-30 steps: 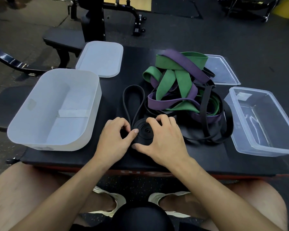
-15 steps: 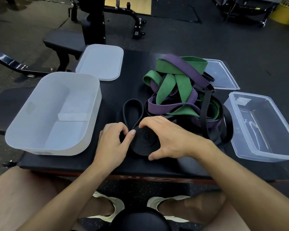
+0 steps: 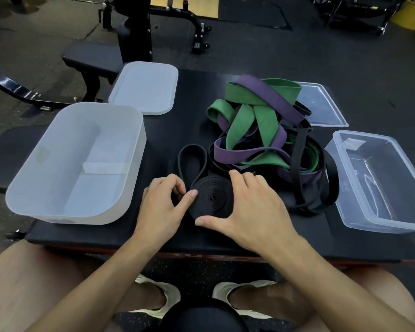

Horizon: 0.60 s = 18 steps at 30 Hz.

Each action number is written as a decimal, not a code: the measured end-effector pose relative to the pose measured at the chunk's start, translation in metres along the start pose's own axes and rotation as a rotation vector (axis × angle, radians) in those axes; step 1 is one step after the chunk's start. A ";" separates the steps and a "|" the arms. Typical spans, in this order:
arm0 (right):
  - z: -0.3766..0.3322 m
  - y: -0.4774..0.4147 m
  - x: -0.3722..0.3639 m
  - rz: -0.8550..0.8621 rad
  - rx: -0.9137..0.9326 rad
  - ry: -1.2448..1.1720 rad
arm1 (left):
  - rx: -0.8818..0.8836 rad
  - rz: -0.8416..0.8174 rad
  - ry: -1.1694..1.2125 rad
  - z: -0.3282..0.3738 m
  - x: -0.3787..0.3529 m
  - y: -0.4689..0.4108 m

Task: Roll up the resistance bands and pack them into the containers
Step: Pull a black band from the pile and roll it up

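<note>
A black resistance band lies partly coiled into a flat spiral on the black padded platform, near its front edge. A short loop of the same band trails away from the coil. My left hand pinches the coil's left side with thumb and fingers. My right hand wraps its right side, thumb under the front. Behind lies a tangled heap of green, purple and black bands. A frosted white container stands at the left, a clear one at the right; nothing is in either.
A white lid lies behind the frosted container. A clear lid lies behind the heap. Gym benches and a rack frame stand beyond the platform. My knees and shoes show below the front edge.
The coil has grown as the hands turned it; the trailing loop has shortened. My right hand shifted from covering the coil's top to cupping its right side.
</note>
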State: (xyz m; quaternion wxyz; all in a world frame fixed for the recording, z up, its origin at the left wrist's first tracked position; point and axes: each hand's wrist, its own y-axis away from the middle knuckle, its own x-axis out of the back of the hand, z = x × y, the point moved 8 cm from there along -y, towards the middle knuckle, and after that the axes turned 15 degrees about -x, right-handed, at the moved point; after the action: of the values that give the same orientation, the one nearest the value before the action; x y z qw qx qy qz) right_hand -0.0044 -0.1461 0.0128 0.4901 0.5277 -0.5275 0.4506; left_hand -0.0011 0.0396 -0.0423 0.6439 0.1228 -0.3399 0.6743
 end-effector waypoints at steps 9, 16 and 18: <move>-0.022 -0.003 -0.023 -0.028 -0.004 0.041 | 0.025 -0.011 -0.034 -0.001 -0.001 0.001; -0.015 -0.011 -0.026 -0.211 0.156 -0.029 | 0.000 0.032 -0.040 0.003 0.001 0.000; -0.015 -0.015 -0.026 -0.275 0.200 -0.036 | -0.008 0.034 -0.046 0.003 0.001 -0.001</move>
State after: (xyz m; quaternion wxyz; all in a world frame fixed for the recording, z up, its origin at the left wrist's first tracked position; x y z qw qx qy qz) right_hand 0.0104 -0.1292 -0.0120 0.4826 0.6492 -0.4115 0.4199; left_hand -0.0015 0.0385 -0.0387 0.6248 0.1296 -0.3594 0.6809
